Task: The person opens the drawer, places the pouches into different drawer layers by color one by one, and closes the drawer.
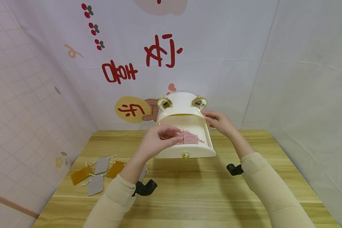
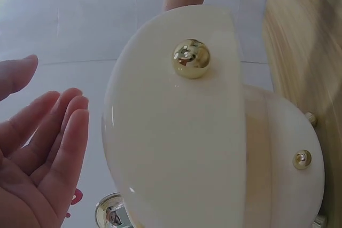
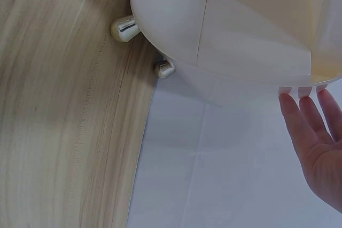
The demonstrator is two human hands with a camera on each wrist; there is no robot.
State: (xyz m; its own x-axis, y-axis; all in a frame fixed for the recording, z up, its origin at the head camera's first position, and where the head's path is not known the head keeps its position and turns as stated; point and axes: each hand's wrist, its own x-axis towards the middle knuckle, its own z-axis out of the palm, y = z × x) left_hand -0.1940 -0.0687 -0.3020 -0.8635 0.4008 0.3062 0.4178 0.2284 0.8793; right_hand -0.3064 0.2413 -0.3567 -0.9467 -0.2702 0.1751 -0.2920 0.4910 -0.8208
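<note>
A glossy white, rounded storage box (image 1: 182, 103) with gold rings stands by the back wall, its upper drawer (image 1: 171, 152) pulled out. Pink drawstring pouches (image 1: 190, 139) lie inside that drawer. My left hand (image 1: 156, 141) hovers over the drawer's left part, fingers loosely bent and thumb apart; in the left wrist view nothing shows between them. On the box's right side, the fingertips (image 3: 294, 113) of my right hand (image 1: 220, 123) touch the white shell. A gold knob (image 2: 191, 59) sits on the drawer front, and a lower drawer's knob (image 2: 302, 159) shows below it.
To the left on the wooden table (image 1: 205, 202) lie several drawstring pouches, among them an orange pouch (image 1: 81, 175) and a grey pouch (image 1: 96, 185). Another grey pouch (image 1: 143, 174) is partly behind my left wrist. The box's short gold feet (image 3: 125, 29) rest on the tabletop.
</note>
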